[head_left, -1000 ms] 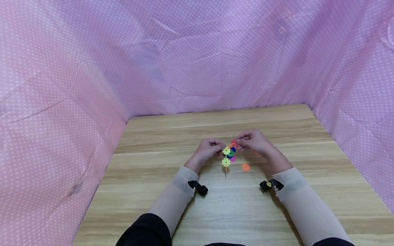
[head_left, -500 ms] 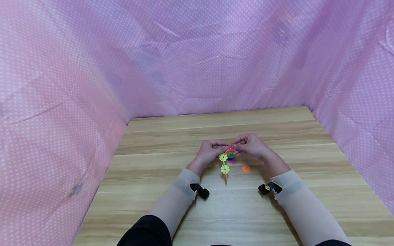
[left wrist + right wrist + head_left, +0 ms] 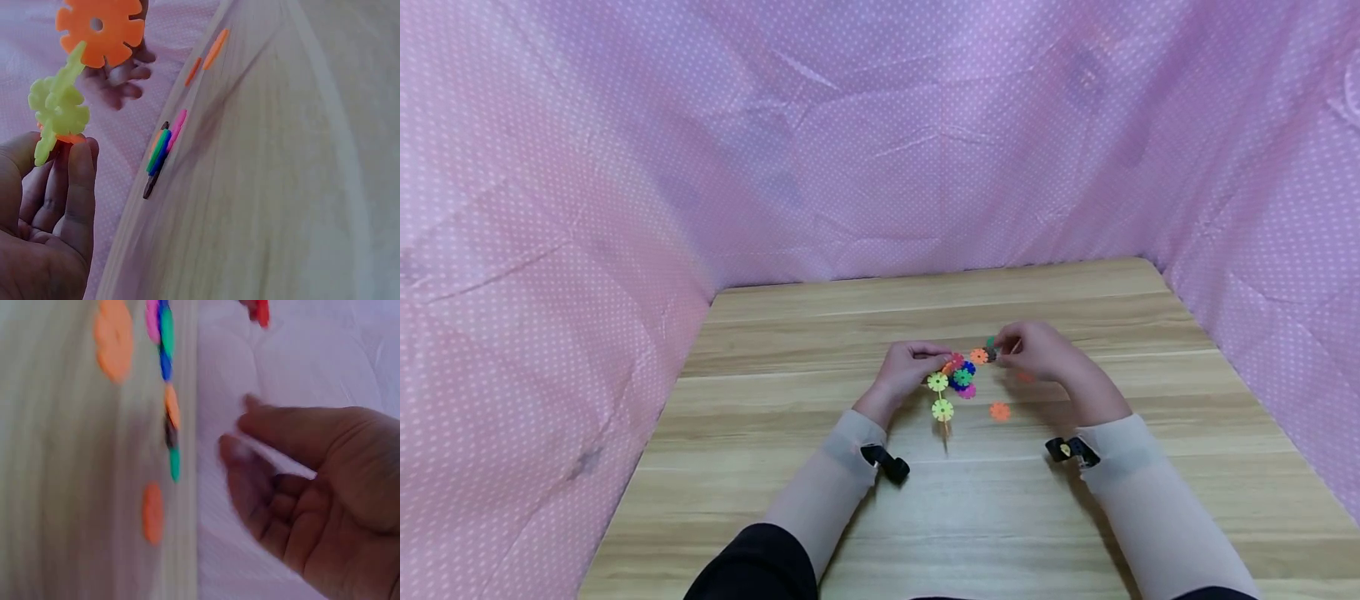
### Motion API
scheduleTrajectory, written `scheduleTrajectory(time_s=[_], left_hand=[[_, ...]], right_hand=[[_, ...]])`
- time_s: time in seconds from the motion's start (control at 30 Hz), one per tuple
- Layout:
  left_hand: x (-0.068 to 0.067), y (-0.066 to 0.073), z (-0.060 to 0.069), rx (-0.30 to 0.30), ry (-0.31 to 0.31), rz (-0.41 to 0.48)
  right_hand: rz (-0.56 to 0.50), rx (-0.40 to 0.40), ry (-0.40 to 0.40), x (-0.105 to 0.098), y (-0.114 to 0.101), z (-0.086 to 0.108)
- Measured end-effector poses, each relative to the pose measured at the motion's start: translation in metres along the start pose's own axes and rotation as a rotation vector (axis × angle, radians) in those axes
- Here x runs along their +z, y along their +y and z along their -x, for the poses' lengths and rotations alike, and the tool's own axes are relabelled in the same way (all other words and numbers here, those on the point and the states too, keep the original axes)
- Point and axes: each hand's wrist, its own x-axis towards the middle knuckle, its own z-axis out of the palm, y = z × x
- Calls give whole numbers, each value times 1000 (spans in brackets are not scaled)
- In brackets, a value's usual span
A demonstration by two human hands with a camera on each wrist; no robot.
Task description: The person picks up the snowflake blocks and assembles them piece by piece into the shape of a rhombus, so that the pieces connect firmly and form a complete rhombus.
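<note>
1. I see the left hand (image 3: pixel 910 367) pinching one end of a short chain of yellow-green, orange and red plastic flower-shaped discs (image 3: pixel 937 382), raised above the pale wood-grain counter (image 3: pixel 970 533), short of its far edge.
2. The right hand (image 3: pixel 1037 346) holds nothing; its thumb and fingers (image 3: pixel 278 428) are slightly parted.
3. I judge the work partly done: several discs are slotted together. Still loose are a multicoloured cluster (image 3: pixel 962 377), a single orange disc (image 3: pixel 1000 412) nearer the counter's near side, and a red-orange disc (image 3: pixel 1026 377) toward the right edge.
4. From the head view alone I can't tell whether the right fingers hold the cluster's end; the right wrist view shows them apart from it.
5. That view also shows a red piece (image 3: pixel 263 312) at the left fingers, which I can't make out from the left wrist.
6. The left wrist view shows a yellow-green disc (image 3: pixel 62 111) joined crosswise to others, unclear from above.
</note>
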Motion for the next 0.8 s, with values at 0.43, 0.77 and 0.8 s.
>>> scheduleTrajectory(time_s=[0.43,0.77,0.8], left_hand=[[-2,3,0,-5,7,2],[-2,2,0,-17,9,3],[-2,1,0,-17,9,2]], right_hand=[[196,153,-170,-25,24,18],[199,128,-137,-21,32,13],[194,126,-137,-20,33,13]])
